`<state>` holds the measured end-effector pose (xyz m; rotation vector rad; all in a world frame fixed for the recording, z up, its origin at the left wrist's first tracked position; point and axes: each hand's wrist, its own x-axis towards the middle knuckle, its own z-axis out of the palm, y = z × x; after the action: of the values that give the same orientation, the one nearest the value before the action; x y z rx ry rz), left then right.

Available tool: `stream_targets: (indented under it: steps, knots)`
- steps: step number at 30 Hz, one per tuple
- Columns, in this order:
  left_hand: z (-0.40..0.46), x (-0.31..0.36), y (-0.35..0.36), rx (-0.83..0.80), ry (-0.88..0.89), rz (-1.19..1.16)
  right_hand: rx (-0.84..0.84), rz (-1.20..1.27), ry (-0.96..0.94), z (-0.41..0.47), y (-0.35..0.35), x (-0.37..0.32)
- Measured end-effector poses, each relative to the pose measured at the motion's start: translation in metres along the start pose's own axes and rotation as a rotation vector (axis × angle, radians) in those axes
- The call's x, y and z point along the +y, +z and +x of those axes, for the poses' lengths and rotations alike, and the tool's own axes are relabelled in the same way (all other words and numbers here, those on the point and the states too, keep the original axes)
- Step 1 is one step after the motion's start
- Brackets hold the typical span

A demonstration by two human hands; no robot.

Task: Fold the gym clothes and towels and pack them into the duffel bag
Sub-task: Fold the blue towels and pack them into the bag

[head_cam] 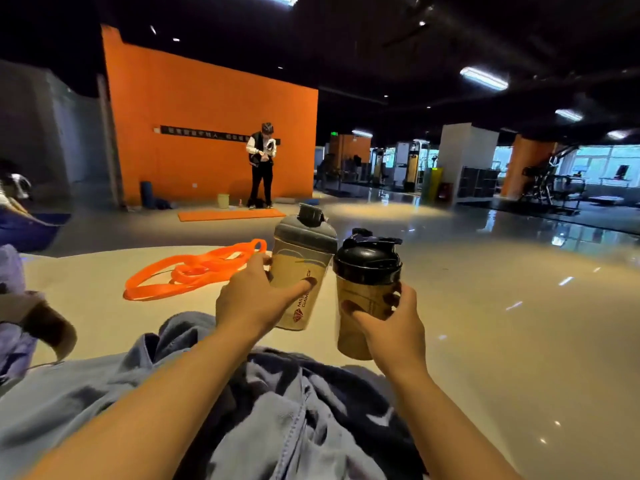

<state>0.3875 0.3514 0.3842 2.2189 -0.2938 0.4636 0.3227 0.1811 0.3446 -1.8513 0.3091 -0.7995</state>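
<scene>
My left hand grips a clear shaker bottle with a grey lid. My right hand holds a second shaker bottle with a black lid, raised just right of the first. Both bottles are upright and nearly touching. Under my forearms lies a rumpled pile of blue-grey clothes with a darker navy piece mixed in. No duffel bag is in view.
Orange resistance bands lie on the pale floor to the left of the bottles. A brown and lilac object sits at the left edge. Farther off, a person stands by an orange mat before an orange wall. Gym machines stand far right.
</scene>
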Motion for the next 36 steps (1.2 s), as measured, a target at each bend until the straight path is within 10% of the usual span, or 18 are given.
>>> stream_targets:
  steps: [21, 36]
  knots:
    - [0.091, -0.125, 0.074, -0.071, -0.205, -0.011, -0.027, -0.166, -0.096, 0.091, 0.126, 0.074]
    - [0.055, -0.108, 0.050, 0.100, -0.213, 0.157, -0.116, -0.344, 0.089, 0.045, 0.086, 0.077]
